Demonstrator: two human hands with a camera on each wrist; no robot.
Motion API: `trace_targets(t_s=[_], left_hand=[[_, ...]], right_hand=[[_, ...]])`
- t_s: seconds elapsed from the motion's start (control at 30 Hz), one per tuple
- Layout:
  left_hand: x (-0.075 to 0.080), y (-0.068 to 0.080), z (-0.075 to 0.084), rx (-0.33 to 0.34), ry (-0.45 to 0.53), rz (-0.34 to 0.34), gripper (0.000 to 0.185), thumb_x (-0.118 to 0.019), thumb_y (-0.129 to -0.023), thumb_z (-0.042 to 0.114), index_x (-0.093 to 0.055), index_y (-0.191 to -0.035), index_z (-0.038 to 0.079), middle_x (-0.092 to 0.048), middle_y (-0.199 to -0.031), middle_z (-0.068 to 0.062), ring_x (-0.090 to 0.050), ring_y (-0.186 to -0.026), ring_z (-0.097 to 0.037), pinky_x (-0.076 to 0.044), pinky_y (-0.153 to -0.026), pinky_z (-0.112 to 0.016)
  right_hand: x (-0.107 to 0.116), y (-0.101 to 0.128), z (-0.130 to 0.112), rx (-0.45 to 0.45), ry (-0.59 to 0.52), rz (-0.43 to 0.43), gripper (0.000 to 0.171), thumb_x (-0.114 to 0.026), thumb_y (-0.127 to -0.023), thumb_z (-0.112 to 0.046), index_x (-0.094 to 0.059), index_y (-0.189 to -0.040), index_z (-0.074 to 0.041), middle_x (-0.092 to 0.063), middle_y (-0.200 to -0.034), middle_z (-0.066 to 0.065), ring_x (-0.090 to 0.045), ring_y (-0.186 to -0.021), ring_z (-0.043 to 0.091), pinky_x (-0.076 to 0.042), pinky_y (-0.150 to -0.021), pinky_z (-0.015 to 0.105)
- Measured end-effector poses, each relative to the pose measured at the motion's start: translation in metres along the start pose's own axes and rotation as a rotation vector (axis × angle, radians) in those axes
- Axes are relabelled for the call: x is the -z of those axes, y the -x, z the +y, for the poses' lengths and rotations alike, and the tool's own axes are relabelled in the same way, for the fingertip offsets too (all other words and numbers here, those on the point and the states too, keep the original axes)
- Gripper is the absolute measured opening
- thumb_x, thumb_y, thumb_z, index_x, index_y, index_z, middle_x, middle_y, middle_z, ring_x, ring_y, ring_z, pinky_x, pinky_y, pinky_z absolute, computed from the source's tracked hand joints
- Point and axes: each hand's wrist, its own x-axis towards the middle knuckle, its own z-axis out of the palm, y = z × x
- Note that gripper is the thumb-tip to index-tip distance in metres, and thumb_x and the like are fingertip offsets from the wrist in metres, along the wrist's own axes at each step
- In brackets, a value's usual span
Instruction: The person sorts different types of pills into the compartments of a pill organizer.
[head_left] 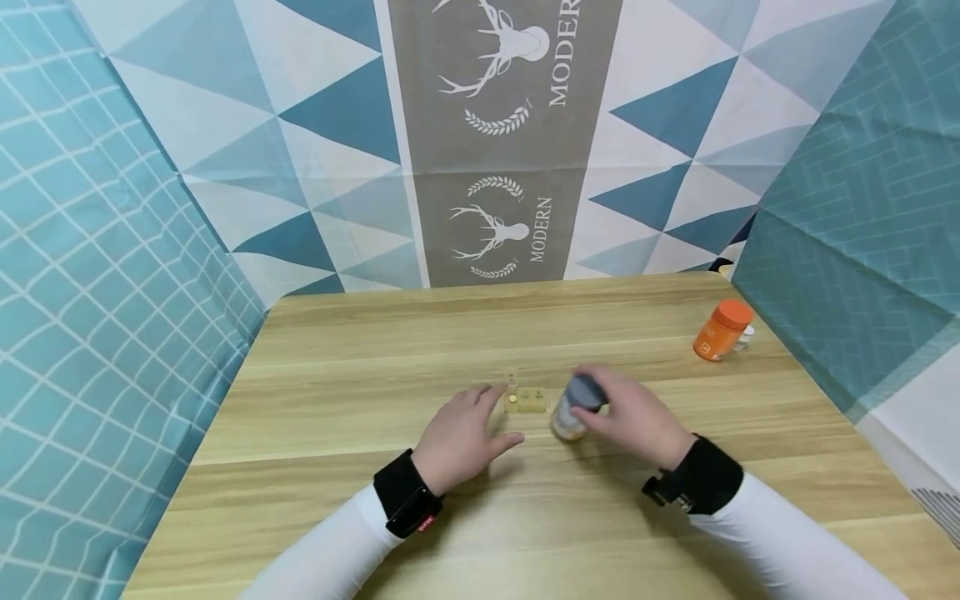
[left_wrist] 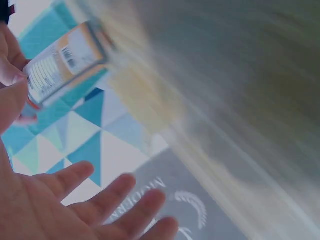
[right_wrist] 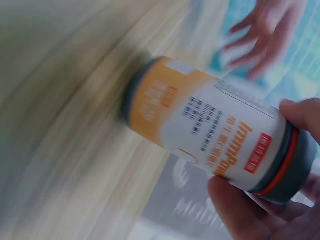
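Both hands work near the middle of a pale wood-grain tabletop (head_left: 337,367). Behind it hangs a cloth backdrop (head_left: 495,142) printed with blue and white triangles and a grey strip bearing a white deer head and the word MODERN; teal sheets with thin white lines close in the left and right sides. White sleeves and black wrist straps cover the forearms.

Right hand (head_left: 637,417) grips a cylindrical bottle (head_left: 573,408) by its dark grey cap end, fingers and thumb curled round it. The bottle is tilted, with its base on or just above the wood; the wrist view shows a white and orange label and a red band under the cap (right_wrist: 295,170).

Left hand (head_left: 461,433) is open, fingers straight and spread, holding nothing, just left of a small clear pill box (head_left: 525,398). The box sits on the tabletop between the two hands, close beside the bottle.

Well apart, at the far right edge, lies a small orange bottle (head_left: 722,329) with an orange cap.
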Motion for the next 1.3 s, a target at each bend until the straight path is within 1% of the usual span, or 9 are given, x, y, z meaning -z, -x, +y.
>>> trace_targets(t_s=[0.17,0.4,0.57,0.83,0.93,1.03,1.17,1.23,1.3], left_hand=[[0.006,0.014,-0.017,0.042,-0.125,0.035,0.081,-0.053,-0.091,0.067,-0.039,-0.152,0.015,-0.045,-0.148,-0.017,-0.044,-0.134,-0.035,-0.036,-0.109,-0.05],[0.011,0.021,-0.022,0.054,-0.131,0.035,0.081,-0.046,-0.093,0.07,-0.039,-0.152,0.015,-0.044,-0.148,-0.017,-0.044,-0.134,-0.037,-0.035,-0.109,-0.051],[0.01,0.024,-0.021,0.067,-0.121,0.028,0.081,-0.045,-0.093,0.07,-0.039,-0.153,0.016,-0.044,-0.148,-0.017,-0.044,-0.134,-0.037,-0.035,-0.108,-0.052],[0.011,0.028,-0.022,0.092,-0.137,0.031,0.079,-0.045,-0.093,0.07,-0.039,-0.152,0.018,-0.044,-0.149,-0.016,-0.044,-0.134,-0.037,-0.036,-0.107,-0.053],[0.011,0.027,-0.022,0.102,-0.134,0.025,0.078,-0.045,-0.093,0.069,-0.04,-0.152,0.017,-0.044,-0.149,-0.016,-0.044,-0.134,-0.037,-0.036,-0.107,-0.054],[0.01,0.026,-0.023,0.112,-0.132,0.017,0.077,-0.046,-0.094,0.068,-0.041,-0.151,0.016,-0.045,-0.148,-0.017,-0.044,-0.133,-0.038,-0.037,-0.107,-0.054],[0.009,0.022,-0.026,0.106,-0.137,0.027,0.076,-0.046,-0.095,0.067,-0.045,-0.149,0.014,-0.051,-0.143,-0.016,-0.049,-0.13,-0.035,-0.041,-0.104,-0.051],[0.01,0.019,-0.027,0.101,-0.13,0.035,0.075,-0.047,-0.095,0.066,-0.047,-0.147,0.012,-0.055,-0.139,-0.016,-0.052,-0.128,-0.033,-0.044,-0.102,-0.05],[0.011,0.016,-0.028,0.102,-0.111,0.032,0.074,-0.051,-0.094,0.064,-0.049,-0.145,0.01,-0.057,-0.137,-0.015,-0.054,-0.125,-0.033,-0.046,-0.1,-0.049]], right_hand=[[0.037,-0.009,0.052,-0.125,0.077,0.039,0.057,-0.07,-0.093,-0.029,-0.047,-0.138,-0.001,-0.057,-0.124,0.024,-0.06,-0.101,0.035,-0.051,-0.082,0.052],[0.081,-0.029,0.116,-0.312,0.159,0.024,0.063,-0.065,-0.096,-0.03,-0.039,-0.141,0.005,-0.047,-0.13,0.036,-0.051,-0.115,0.051,-0.043,-0.09,0.062],[0.089,-0.041,0.142,-0.381,0.174,0.008,0.068,-0.062,-0.096,-0.035,-0.035,-0.142,0.007,-0.043,-0.132,0.039,-0.048,-0.116,0.054,-0.043,-0.091,0.063],[0.082,-0.051,0.146,-0.405,0.194,0.085,0.066,-0.06,-0.097,-0.03,-0.034,-0.143,0.01,-0.04,-0.133,0.039,-0.045,-0.116,0.054,-0.041,-0.093,0.065],[0.079,-0.051,0.147,-0.412,0.203,0.106,0.069,-0.06,-0.097,-0.033,-0.033,-0.143,0.01,-0.038,-0.134,0.039,-0.045,-0.116,0.053,-0.041,-0.093,0.064],[0.076,-0.049,0.145,-0.422,0.208,0.134,0.076,-0.058,-0.097,-0.042,-0.03,-0.147,0.009,-0.033,-0.138,0.039,-0.044,-0.115,0.053,-0.043,-0.092,0.064],[0.075,-0.041,0.128,-0.427,0.207,0.22,0.081,-0.055,-0.097,-0.047,-0.026,-0.149,0.009,-0.029,-0.14,0.039,-0.046,-0.112,0.053,-0.044,-0.087,0.064],[0.076,-0.036,0.113,-0.404,0.199,0.272,0.075,-0.055,-0.098,-0.042,-0.03,-0.147,0.009,-0.032,-0.138,0.038,-0.046,-0.11,0.052,-0.044,-0.085,0.063],[0.072,-0.032,0.096,-0.351,0.195,0.292,0.065,-0.056,-0.098,-0.034,-0.037,-0.142,0.01,-0.037,-0.135,0.036,-0.045,-0.112,0.05,-0.043,-0.088,0.062]])
